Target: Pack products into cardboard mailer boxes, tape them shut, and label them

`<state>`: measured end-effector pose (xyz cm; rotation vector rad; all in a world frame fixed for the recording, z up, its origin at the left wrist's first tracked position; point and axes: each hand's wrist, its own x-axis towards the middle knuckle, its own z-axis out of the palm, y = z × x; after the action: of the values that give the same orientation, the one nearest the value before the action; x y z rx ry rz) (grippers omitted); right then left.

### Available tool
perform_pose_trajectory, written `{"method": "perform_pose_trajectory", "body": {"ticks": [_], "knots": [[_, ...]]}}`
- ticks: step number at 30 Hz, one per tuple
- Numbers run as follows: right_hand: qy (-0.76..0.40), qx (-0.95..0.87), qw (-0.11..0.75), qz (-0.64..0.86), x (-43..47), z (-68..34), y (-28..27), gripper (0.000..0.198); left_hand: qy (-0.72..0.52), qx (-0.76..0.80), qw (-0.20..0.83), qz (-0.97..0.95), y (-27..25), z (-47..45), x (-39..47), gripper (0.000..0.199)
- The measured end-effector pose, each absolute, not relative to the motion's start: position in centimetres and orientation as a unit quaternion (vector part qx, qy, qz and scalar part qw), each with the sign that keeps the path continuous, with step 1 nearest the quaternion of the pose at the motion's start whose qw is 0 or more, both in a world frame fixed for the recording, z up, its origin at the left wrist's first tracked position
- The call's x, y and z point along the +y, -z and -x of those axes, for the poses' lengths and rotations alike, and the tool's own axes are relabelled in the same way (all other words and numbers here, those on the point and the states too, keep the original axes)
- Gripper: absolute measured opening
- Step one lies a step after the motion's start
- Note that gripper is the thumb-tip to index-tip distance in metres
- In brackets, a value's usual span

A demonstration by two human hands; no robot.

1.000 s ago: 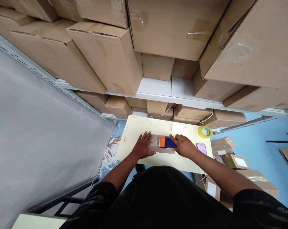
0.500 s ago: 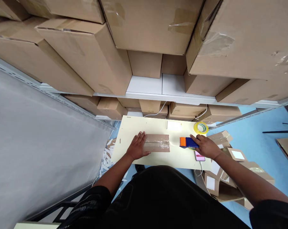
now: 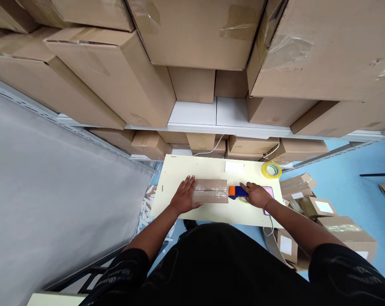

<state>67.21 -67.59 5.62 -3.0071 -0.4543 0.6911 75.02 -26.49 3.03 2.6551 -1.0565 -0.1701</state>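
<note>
A small cardboard box [image 3: 210, 191] lies on the pale yellow table [image 3: 179, 166], with clear tape along its top seam. Against its left end rests my left hand [image 3: 183, 195], fingers stretched out and thumb along the near edge. My right hand [image 3: 256, 195] is wrapped round a blue and orange tape dispenser [image 3: 240, 191]. The dispenser's orange end is at the box's right end; whether it touches is hard to tell. Part of a tape roll shows under the dispenser. Partly behind my right wrist lies a phone [image 3: 269, 193] with a cable.
A yellow tape roll [image 3: 271, 170] and a white paper or label stack [image 3: 234, 167] lie along the table's far side. Behind stand shelves [image 3: 192, 114] loaded with cardboard boxes. More boxes [image 3: 345, 233] are piled on the floor to the right. Paper scraps [image 3: 145, 214] lie at left.
My right hand has moved left with the tape dispenser, bringing it up to the box's right end. My left hand stays on the box. More of the phone's far part now shows.
</note>
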Motion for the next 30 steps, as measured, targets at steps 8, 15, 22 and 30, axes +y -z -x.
{"method": "perform_pose_trajectory", "body": {"ticks": [8,15,22,30], "knots": [[-0.333,-0.043,0.139,0.932,-65.5,-68.5,-3.8,0.065,0.065,-0.365,0.146,-0.917,-2.9,-75.1,-26.4,0.12],[-0.337,0.059,0.187,0.921,-66.7,-65.3,-2.1,0.046,0.077,-0.364,0.157,-0.915,-3.0,-75.1,-26.4,0.12],[-0.187,0.243,0.243,0.92,-67.5,-60.7,-0.1,0.031,0.081,-0.363,0.151,-0.916,-2.6,-75.1,-26.2,0.12],[-0.2,0.232,0.11,0.945,-62.8,-61.7,1.2,0.034,0.064,-0.317,0.227,-0.919,-3.0,-74.2,-26.0,0.115]]}}
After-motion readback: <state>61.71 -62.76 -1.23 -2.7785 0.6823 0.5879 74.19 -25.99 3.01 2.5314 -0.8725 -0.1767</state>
